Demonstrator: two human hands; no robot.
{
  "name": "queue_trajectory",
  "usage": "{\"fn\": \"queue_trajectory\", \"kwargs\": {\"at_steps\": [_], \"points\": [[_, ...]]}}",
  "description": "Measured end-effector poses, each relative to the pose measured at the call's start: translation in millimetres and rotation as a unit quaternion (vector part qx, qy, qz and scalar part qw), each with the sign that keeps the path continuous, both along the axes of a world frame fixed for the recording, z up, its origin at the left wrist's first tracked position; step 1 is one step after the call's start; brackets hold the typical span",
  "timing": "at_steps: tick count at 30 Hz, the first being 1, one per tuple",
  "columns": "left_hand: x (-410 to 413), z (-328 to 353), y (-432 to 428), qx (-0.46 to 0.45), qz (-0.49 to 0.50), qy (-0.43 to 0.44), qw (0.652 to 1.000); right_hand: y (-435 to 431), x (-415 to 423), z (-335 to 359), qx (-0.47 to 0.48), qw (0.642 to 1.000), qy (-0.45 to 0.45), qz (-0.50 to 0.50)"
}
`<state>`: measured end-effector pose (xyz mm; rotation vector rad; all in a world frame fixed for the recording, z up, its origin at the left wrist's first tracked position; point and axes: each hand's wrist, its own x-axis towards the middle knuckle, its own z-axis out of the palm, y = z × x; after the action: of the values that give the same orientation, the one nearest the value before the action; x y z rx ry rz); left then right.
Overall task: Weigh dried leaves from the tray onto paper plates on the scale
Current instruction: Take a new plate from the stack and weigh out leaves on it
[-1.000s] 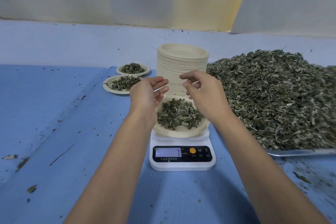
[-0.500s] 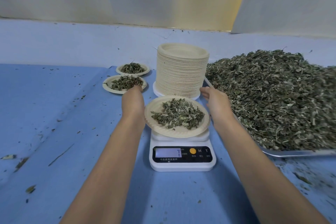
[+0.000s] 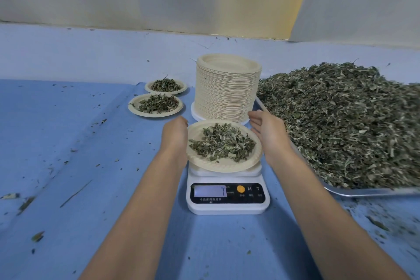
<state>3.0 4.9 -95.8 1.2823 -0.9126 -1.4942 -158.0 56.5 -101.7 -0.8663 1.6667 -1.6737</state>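
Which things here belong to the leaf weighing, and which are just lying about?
Job: scale, weighed plate, tray, leaves, plate stack, filled plates, left hand, right hand.
Lying about: leaf scraps on the cloth.

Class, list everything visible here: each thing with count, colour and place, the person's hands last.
scale: one, white, centre front
plate of leaves: one, cream, on the scale
plate stack: one, cream, behind the scale
filled plates: two, cream, left of the stack
tray: one, silver, right side
leaf pile: one, green, on the tray
cloth: one, blue, under everything
left hand: one, at the plate's left rim, fingers hidden
right hand: one, at its right rim, fingers straight
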Motion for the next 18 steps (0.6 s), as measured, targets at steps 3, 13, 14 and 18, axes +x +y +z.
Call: {"fn": "queue_trajectory", "kwargs": {"at_steps": [3, 13, 14, 18], "points": [[2.2, -0.8, -2.7, 0.005, 0.01, -0.003, 1.0, 0.8, 1.9, 1.4, -0.018, 1.0, -0.009, 0.003], [28.9, 2.4, -15.4, -0.024, 0.013, 0.027, 0.999, 2.9, 22.7, 13.5, -0.057, 0.995, -0.076, 0.042], [32.4, 2.9, -16.6, -0.026, 0.018, 0.03, 0.999, 3.0, 23.8, 14.6, -0.055, 0.994, -0.082, 0.044], [51.6, 1.7, -24.6, -0.028, 0.078, 0.044, 0.996, 3.7, 25.8, 18.0, -0.067, 0.99, -0.109, 0.058]]}}
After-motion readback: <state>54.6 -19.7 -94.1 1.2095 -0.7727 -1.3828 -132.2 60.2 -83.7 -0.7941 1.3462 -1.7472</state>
